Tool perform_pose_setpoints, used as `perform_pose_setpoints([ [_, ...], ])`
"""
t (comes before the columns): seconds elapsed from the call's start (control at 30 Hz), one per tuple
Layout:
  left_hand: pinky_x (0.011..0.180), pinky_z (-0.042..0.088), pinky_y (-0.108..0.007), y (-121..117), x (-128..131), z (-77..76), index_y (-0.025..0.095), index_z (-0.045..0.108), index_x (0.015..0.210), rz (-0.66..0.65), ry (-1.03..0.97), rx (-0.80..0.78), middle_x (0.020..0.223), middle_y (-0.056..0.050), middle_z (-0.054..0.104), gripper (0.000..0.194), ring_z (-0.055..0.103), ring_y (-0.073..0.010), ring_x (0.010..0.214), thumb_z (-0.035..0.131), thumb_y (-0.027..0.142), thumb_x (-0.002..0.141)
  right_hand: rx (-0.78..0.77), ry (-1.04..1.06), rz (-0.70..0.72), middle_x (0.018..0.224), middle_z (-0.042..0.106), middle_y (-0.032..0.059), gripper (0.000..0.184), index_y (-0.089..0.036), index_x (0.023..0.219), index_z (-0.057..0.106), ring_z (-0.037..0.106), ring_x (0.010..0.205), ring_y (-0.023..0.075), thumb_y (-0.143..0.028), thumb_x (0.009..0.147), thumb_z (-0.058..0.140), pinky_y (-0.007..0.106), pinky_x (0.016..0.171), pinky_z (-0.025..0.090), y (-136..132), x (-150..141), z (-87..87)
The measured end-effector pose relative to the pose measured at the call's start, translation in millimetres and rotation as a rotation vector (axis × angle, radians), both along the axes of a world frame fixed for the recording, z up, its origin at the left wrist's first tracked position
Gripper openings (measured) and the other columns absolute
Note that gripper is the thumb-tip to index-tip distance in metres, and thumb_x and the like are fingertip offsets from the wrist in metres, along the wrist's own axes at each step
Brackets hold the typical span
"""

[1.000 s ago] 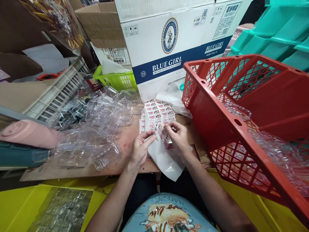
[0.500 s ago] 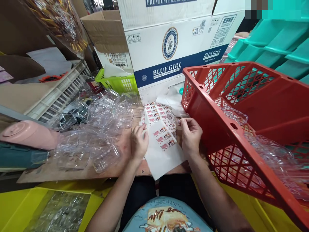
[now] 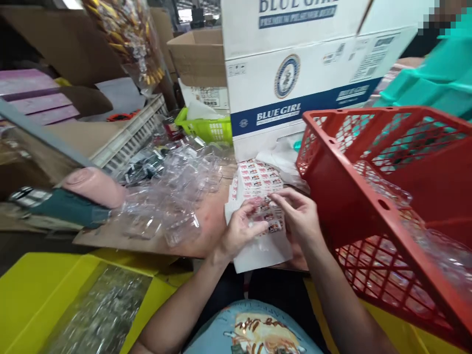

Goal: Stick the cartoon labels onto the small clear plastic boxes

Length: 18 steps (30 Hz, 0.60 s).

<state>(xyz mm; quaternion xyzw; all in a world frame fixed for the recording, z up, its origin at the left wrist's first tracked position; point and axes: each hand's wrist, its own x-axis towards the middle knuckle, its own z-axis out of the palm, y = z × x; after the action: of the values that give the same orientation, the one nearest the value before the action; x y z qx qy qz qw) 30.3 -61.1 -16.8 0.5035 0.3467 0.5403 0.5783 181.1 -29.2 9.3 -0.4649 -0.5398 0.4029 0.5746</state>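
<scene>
A white sticker sheet (image 3: 263,248) with small red-and-white labels lies at the near edge of the wooden table (image 3: 206,226). My left hand (image 3: 241,231) rests on its left part, fingers curled, and seems to hold a clear plastic piece. My right hand (image 3: 300,216) is above the sheet's right side, thumb and fingers pinched at a label near the left hand's fingertips. A stack of more sticker sheets (image 3: 258,178) lies just beyond the hands.
A pile of clear plastic cases (image 3: 177,191) covers the table's left. A tilted red crate (image 3: 387,196) holding clear cases stands at right. Behind are a Blue Girl carton (image 3: 295,83), a green basket (image 3: 206,129), a white crate (image 3: 129,135). Yellow bins (image 3: 44,295) sit below.
My hands were apart on the sheet and have come together over it. The view has swung left, so everything sits further right in the picture.
</scene>
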Motion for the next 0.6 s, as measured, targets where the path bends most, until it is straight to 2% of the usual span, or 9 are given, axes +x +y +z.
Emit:
perform_pose_setpoints([
  [0.07, 0.112, 0.041, -0.043, -17.3, -12.7, 9.1, 0.024, 0.053, 0.138, 0.101, 0.209, 0.110, 0.142, -0.011, 0.051, 0.064, 0.049, -0.0282, 0.132, 0.070, 0.014, 0.078, 0.111, 0.001, -0.132, 0.081, 0.064, 0.0018, 0.013, -0.019, 0.080, 0.071, 0.060, 0.078, 0.0157, -0.031, 0.083, 0.073, 0.031, 0.074, 0.048, -3.4, -0.4, 6.3],
  [0.13, 0.113, 0.039, -0.042, -39.2, -37.0, 21.9, 0.028, 0.044, 0.146, 0.308, 0.538, 0.254, 0.143, -0.010, 0.048, 0.072, 0.048, -0.0267, 0.132, 0.069, 0.014, 0.080, 0.201, 0.023, -0.236, 0.087, 0.063, 0.0025, 0.006, -0.020, 0.081, 0.072, 0.060, 0.085, 0.0163, -0.026, 0.084, 0.072, 0.033, 0.082, 0.047, -8.9, 1.5, 12.5],
  [0.17, 0.113, 0.040, -0.042, -51.0, -52.8, 28.3, 0.029, 0.043, 0.147, 0.420, 0.708, 0.323, 0.141, -0.009, 0.049, 0.071, 0.049, -0.0257, 0.130, 0.068, 0.014, 0.082, 0.206, 0.036, -0.238, 0.092, 0.064, 0.0034, 0.004, -0.022, 0.086, 0.073, 0.060, 0.090, 0.0174, -0.025, 0.085, 0.072, 0.034, 0.086, 0.047, -12.3, 2.4, 14.5],
  [0.23, 0.109, 0.042, -0.041, -73.0, -87.5, 36.6, 0.030, 0.048, 0.142, 0.592, 0.978, 0.422, 0.131, -0.008, 0.054, 0.062, 0.053, -0.0239, 0.122, 0.066, 0.015, 0.085, 0.163, 0.050, -0.152, 0.104, 0.064, 0.0048, 0.018, -0.026, 0.104, 0.073, 0.061, 0.098, 0.0202, -0.026, 0.087, 0.069, 0.039, 0.093, 0.047, -20.4, -0.3, 14.4],
  [0.3, 0.106, 0.044, -0.043, -88.7, -119.2, 34.8, 0.029, 0.052, 0.138, 0.696, 1.170, 0.440, 0.125, -0.008, 0.055, 0.056, 0.054, -0.0250, 0.118, 0.067, 0.017, 0.085, 0.108, 0.028, 0.006, 0.111, 0.063, 0.0055, 0.043, -0.031, 0.132, 0.059, 0.061, 0.101, 0.0219, -0.027, 0.089, 0.066, 0.043, 0.094, 0.049, -30.0, -12.7, 8.2],
  [0.37, 0.104, 0.044, -0.048, -95.8, -141.8, 23.5, 0.025, 0.049, 0.139, 0.715, 1.324, 0.395, 0.124, -0.011, 0.053, 0.059, 0.051, -0.0291, 0.119, 0.070, 0.022, 0.084, 0.123, -0.051, 0.188, 0.112, 0.063, 0.0065, 0.065, -0.032, 0.149, 0.038, 0.062, 0.099, 0.0220, -0.026, 0.090, 0.065, 0.044, 0.093, 0.051, -39.0, -33.8, -2.2],
  [0.43, 0.101, 0.045, -0.051, -96.6, -154.1, 9.2, 0.022, 0.047, 0.138, 0.700, 1.425, 0.348, 0.122, -0.013, 0.050, 0.060, 0.048, -0.0320, 0.118, 0.070, 0.024, 0.083, 0.220, -0.174, 0.346, 0.111, 0.063, 0.0081, 0.075, -0.028, 0.155, 0.025, 0.062, 0.098, 0.0219, -0.024, 0.090, 0.063, 0.044, 0.094, 0.051, -44.9, -56.8, -12.5],
  [0.5, 0.099, 0.045, -0.051, -94.8, -159.5, -0.6, 0.021, 0.049, 0.133, 0.683, 1.443, 0.337, 0.119, -0.012, 0.049, 0.053, 0.047, -0.0317, 0.116, 0.069, 0.022, 0.083, 0.333, -0.283, 0.433, 0.113, 0.063, 0.0101, 0.078, -0.026, 0.158, 0.017, 0.062, 0.101, 0.0225, -0.022, 0.092, 0.059, 0.045, 0.095, 0.051, -46.7, -74.7, -18.7],
  [0.6, 0.099, 0.044, -0.048, -92.8, -163.1, -2.0, 0.022, 0.050, 0.123, 0.577, 1.402, 0.357, 0.116, -0.010, 0.048, 0.044, 0.046, -0.0291, 0.114, 0.067, 0.017, 0.083, 0.464, -0.399, 0.498, 0.128, 0.058, 0.0149, 0.082, -0.023, 0.159, 0.006, 0.057, 0.113, 0.0257, -0.022, 0.094, 0.056, 0.047, 0.099, 0.049, -44.6, -88.6, -18.7],
])
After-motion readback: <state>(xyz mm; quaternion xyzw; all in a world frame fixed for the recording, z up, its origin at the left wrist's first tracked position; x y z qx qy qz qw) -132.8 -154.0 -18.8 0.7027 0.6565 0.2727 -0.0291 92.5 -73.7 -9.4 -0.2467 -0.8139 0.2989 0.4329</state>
